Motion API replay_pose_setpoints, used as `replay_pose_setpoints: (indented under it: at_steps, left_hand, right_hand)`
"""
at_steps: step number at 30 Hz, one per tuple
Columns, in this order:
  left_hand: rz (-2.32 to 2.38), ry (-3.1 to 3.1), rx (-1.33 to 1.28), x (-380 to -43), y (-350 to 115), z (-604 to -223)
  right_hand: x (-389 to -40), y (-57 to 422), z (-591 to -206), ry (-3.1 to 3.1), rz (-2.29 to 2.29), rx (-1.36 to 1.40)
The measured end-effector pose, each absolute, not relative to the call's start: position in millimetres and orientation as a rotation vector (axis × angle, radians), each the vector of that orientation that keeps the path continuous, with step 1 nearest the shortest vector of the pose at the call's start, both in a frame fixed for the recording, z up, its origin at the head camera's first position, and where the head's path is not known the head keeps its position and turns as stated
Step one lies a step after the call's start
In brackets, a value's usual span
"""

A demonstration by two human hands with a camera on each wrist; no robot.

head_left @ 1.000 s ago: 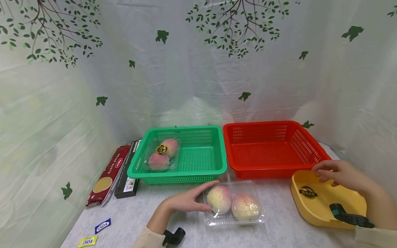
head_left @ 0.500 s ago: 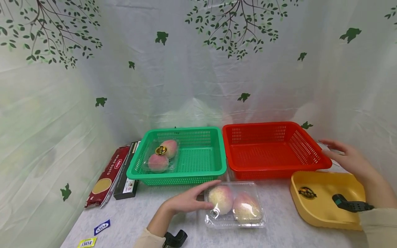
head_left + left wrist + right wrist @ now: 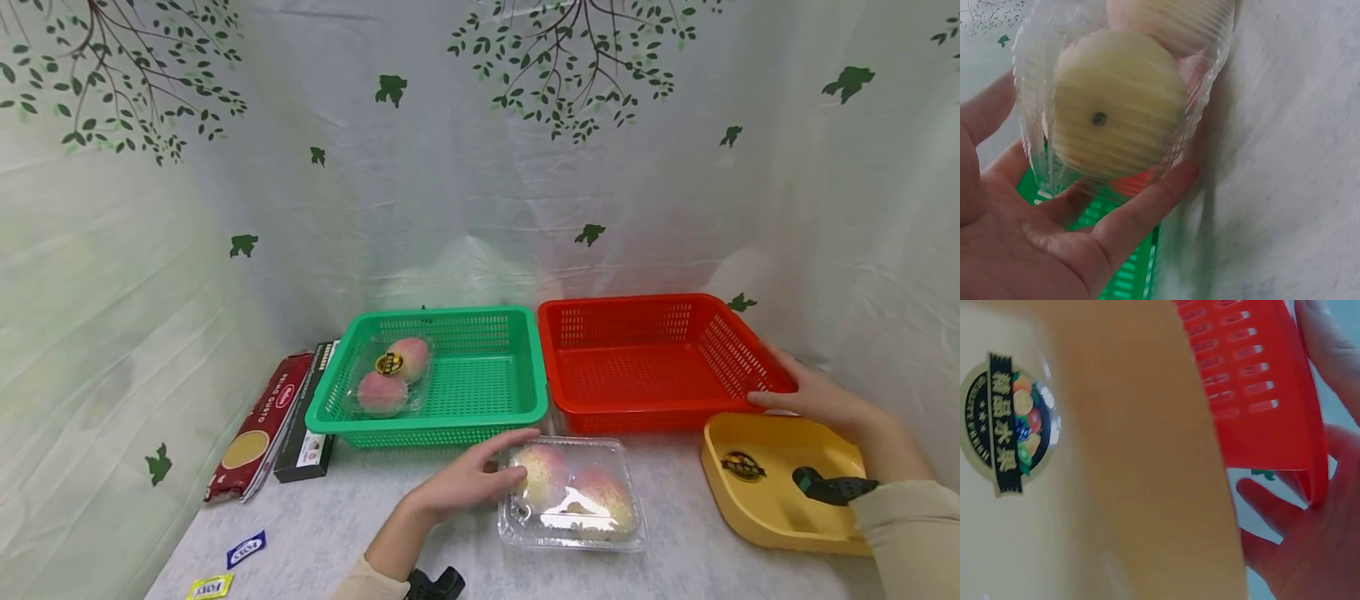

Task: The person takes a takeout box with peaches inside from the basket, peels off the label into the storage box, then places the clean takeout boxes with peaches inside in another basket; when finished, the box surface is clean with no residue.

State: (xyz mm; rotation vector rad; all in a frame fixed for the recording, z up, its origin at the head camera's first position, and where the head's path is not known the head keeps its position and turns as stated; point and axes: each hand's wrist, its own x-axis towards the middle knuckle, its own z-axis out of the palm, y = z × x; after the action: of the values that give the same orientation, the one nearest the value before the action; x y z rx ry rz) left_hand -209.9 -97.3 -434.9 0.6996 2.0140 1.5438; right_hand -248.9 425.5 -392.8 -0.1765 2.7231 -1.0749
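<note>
A clear plastic clamshell (image 3: pixel 573 496) with two peaches lies in front of the baskets. My left hand (image 3: pixel 472 479) holds its left end, thumb on one side and fingers on the other. In the left wrist view a pale peach (image 3: pixel 1122 103) shows through the ribbed plastic wall. At the right, my right hand (image 3: pixel 821 404) grips the right rim of the red basket (image 3: pixel 637 417), thumb over the rim, fingers behind the outer wall. In the right wrist view that red basket (image 3: pixel 1272 437) hangs over the palm side of the fingers (image 3: pixel 1269 503).
A green basket (image 3: pixel 450 429) holds another clamshell (image 3: pixel 390 375) of two peaches with a label. Close by my right forearm is a yellow tray (image 3: pixel 765 508) bearing a round label (image 3: pixel 743 467). Leftward lie a red packet (image 3: pixel 262 425), a black box (image 3: pixel 307 442) and two small sachets (image 3: pixel 246 549).
My right hand has left the yellow tray and taken hold of the red basket's right rim. The left hand has shifted slightly right and away from me, and the clamshell has tilted a little.
</note>
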Motion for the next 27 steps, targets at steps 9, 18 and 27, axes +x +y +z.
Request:
replay_pose_setpoints:
  at_steps: [9,18,27]
  left_hand:
    - [1.641,1.997,0.608,-212.1,-93.0,-440.3]
    - [1.724,1.976,0.497,-211.4,-87.7,-444.0]
    - [1.783,1.946,0.425,-207.8,-84.1,-443.4]
  right_hand:
    - [-246.1,426.1,-395.6,2.711,-1.07,-0.171]
    - [-244.6,426.8,-396.7,2.672,-1.122,-0.166]
    - [-245.0,427.5,-400.4,2.659,-1.139,-0.166]
